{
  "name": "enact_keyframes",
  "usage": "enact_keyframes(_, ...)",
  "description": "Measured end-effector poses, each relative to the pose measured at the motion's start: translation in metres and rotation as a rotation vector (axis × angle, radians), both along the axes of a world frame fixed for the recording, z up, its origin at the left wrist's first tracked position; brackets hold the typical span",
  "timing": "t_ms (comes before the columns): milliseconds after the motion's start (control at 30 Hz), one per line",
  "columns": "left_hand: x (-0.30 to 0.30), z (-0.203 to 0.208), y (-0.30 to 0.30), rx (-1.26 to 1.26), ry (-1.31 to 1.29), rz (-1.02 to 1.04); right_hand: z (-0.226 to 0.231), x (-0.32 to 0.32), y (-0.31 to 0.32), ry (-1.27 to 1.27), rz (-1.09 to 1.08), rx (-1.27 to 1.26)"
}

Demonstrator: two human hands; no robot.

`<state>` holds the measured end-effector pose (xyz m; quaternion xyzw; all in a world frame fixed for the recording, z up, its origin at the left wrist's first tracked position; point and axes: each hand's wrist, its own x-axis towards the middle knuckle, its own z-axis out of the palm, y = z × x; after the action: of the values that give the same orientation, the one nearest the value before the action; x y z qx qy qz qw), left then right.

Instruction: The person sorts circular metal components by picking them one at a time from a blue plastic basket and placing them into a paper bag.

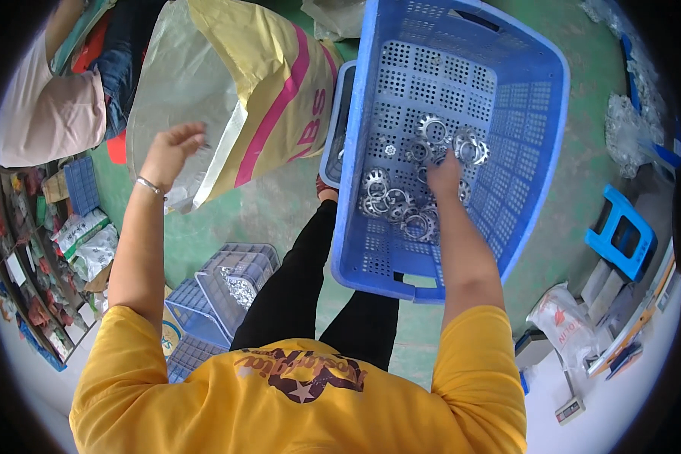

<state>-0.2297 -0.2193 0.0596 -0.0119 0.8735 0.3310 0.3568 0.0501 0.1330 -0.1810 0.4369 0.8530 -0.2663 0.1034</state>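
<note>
Inside a deep blue perforated plastic basket (533,98) lie several silver toothed metal rings (399,208), loosely heaped on its floor. My right hand (444,175) reaches down among them, its fingers closed at the edge of a toothed metal ring (433,129); the fingertips are partly hidden. To the left, my left hand (168,155) hovers over the mouth of a large yellow and white woven sack (272,83) with a pink stripe. Its fingers are stretched out and slightly bent, with no ring visible in them.
Under the basket's left side sits a blue-grey container (333,155). Smaller crates (223,284), one with shiny small parts, stand by my left leg. Another person (60,113) is at the upper left. A blue plastic stool (620,231) and a white bag (564,318) are at right.
</note>
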Motion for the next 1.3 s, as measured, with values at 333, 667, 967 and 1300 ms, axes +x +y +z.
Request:
enact_keyframes(333,0.108,0.051,0.116,0.422,0.103,0.084,0.039,0.009,-0.025,0.366,-0.098,-0.328)
enact_keyframes(667,0.196,-0.008,0.176,0.815,-1.014,0.221,0.227,0.042,-0.043,0.801,0.299,-0.135)
enact_keyframes(967,0.2,0.019,0.186,0.746,0.078,-0.873,0.227,0.065,-0.026,0.609,-0.553,-1.615)
enact_keyframes(1300,0.203,0.026,0.172,0.672,-0.762,-0.026,0.237,0.048,-0.067,1.073,-0.038,-0.934)
